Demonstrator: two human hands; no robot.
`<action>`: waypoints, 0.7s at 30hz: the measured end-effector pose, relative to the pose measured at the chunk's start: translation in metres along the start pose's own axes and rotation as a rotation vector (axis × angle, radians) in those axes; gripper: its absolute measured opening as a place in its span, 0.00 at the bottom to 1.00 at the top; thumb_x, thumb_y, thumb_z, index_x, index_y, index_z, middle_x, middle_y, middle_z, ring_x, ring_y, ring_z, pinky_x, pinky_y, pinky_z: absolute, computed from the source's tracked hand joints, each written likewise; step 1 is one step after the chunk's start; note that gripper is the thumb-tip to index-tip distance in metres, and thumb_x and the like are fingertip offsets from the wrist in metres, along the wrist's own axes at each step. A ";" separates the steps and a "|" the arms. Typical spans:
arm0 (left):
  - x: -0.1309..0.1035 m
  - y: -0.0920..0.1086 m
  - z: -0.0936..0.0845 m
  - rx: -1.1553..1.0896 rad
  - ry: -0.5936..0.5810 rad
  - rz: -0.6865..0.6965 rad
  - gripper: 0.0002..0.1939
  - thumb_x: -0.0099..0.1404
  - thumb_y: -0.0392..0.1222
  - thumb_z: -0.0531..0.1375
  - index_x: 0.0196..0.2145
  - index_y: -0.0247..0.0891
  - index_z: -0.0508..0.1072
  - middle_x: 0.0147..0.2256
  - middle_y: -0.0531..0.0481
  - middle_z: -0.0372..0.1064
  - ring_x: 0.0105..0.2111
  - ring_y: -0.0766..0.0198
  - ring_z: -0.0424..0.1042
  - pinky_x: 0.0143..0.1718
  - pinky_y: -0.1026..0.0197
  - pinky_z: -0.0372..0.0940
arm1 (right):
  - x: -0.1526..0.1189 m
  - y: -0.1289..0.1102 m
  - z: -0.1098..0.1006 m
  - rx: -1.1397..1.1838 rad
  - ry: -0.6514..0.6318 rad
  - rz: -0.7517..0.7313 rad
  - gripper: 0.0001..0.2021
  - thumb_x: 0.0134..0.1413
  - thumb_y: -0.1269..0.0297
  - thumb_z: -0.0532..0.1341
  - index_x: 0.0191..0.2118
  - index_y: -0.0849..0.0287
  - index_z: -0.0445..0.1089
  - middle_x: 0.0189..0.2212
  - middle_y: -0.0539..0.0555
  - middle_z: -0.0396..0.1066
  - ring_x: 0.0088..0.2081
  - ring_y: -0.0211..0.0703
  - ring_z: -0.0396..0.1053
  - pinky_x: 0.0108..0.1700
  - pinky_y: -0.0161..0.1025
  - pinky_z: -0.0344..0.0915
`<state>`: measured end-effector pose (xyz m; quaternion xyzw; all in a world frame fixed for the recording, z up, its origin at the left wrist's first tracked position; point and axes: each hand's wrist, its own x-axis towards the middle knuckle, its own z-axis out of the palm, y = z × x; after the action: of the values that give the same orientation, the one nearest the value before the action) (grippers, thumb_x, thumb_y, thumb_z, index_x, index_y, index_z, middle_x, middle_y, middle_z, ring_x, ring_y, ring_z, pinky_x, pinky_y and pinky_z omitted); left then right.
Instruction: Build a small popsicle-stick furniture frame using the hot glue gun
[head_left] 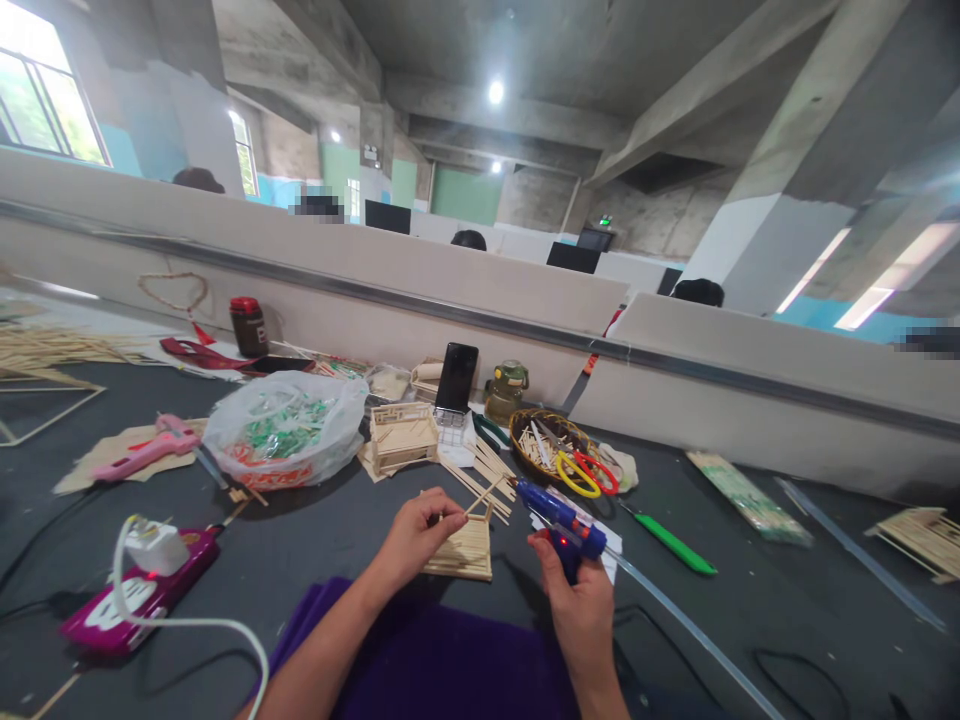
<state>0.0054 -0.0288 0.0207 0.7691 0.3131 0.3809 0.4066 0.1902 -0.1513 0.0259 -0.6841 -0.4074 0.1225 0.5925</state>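
I have the left hand (421,536) pinching a slim pale wooden stick (486,496), the right hand (579,595) gripping a blue plastic glue gun (551,509); a slatted pale-wood platform (466,556) lies at the gun's eight o'clock.

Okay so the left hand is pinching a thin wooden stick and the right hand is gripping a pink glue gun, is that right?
Not quite: the head view shows a blue glue gun in the right hand; the pink glue gun lies beside the plastic bag. The left hand does pinch a thin wooden stick.
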 end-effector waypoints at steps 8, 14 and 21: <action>0.000 0.002 -0.001 -0.027 0.018 -0.036 0.12 0.59 0.47 0.60 0.26 0.37 0.77 0.25 0.51 0.66 0.27 0.66 0.63 0.29 0.65 0.55 | -0.001 -0.002 -0.001 -0.016 0.014 0.023 0.22 0.44 0.45 0.62 0.35 0.61 0.75 0.22 0.54 0.73 0.26 0.45 0.68 0.28 0.37 0.63; 0.000 0.004 0.000 -0.105 0.038 -0.086 0.11 0.57 0.45 0.62 0.25 0.35 0.77 0.24 0.51 0.67 0.26 0.66 0.63 0.30 0.65 0.55 | -0.002 -0.001 -0.003 -0.050 -0.006 -0.039 0.21 0.47 0.46 0.61 0.35 0.61 0.76 0.21 0.53 0.72 0.27 0.45 0.69 0.29 0.37 0.65; 0.000 0.006 0.000 -0.618 0.154 -0.337 0.13 0.52 0.47 0.67 0.27 0.33 0.76 0.24 0.50 0.69 0.20 0.72 0.59 0.21 0.69 0.50 | -0.008 0.000 0.000 -0.044 -0.055 -0.085 0.19 0.49 0.48 0.61 0.34 0.61 0.76 0.22 0.53 0.73 0.27 0.46 0.70 0.29 0.37 0.67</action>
<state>0.0064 -0.0318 0.0262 0.5164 0.3351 0.4421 0.6524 0.1853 -0.1567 0.0236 -0.6755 -0.4550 0.1069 0.5703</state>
